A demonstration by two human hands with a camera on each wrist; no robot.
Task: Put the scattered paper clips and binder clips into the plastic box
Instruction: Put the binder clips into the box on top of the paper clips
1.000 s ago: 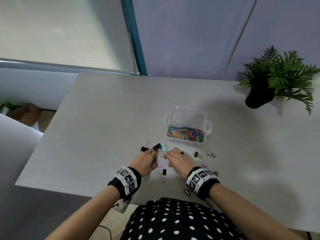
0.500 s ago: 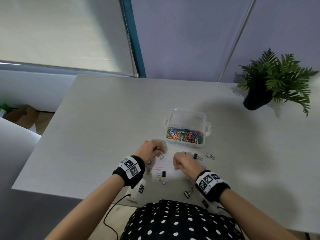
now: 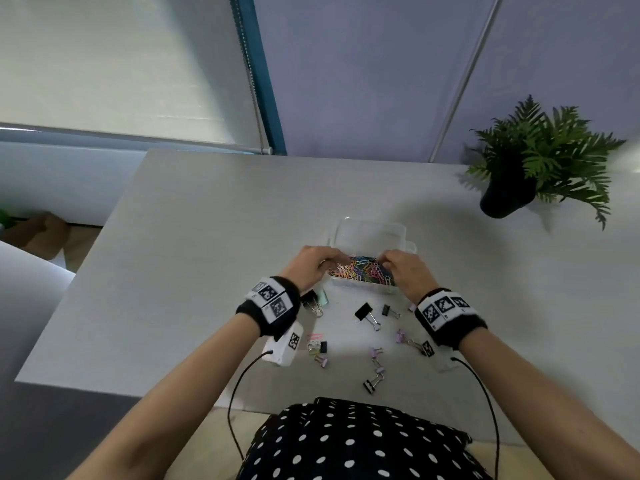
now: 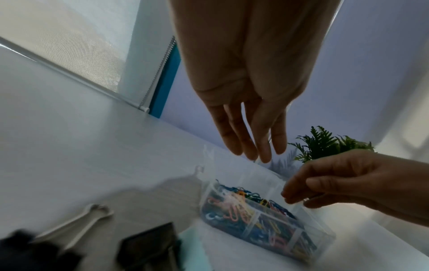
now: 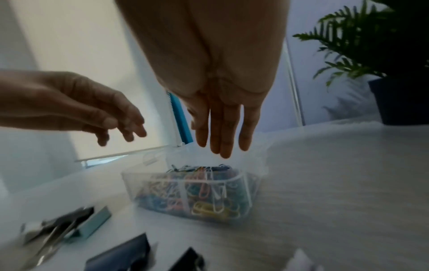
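Note:
The clear plastic box [image 3: 367,226] stands mid-table, full of coloured paper clips [image 3: 360,271]. Both hands hover over its near half. My left hand [image 3: 320,263] has its fingers stretched down and holds nothing, as the left wrist view [image 4: 253,146] shows. My right hand [image 3: 403,268] also hangs with straight, empty fingers [image 5: 223,139] above the box [image 5: 192,194]. Several binder clips lie on the table nearer me: a black one [image 3: 363,311], a small black one [image 3: 386,310], a black and a teal one [image 3: 323,299] by my left wrist, and purple ones [image 3: 375,353].
A potted fern [image 3: 519,174] stands at the table's far right. The table's near edge [image 3: 138,389] runs just in front of my body. Cables hang from both wrist units. A window blind and a wall lie behind the table.
Both hands left the clips near the front edge and moved forward over the box. They were curled half a second ago; now their fingers are stretched out.

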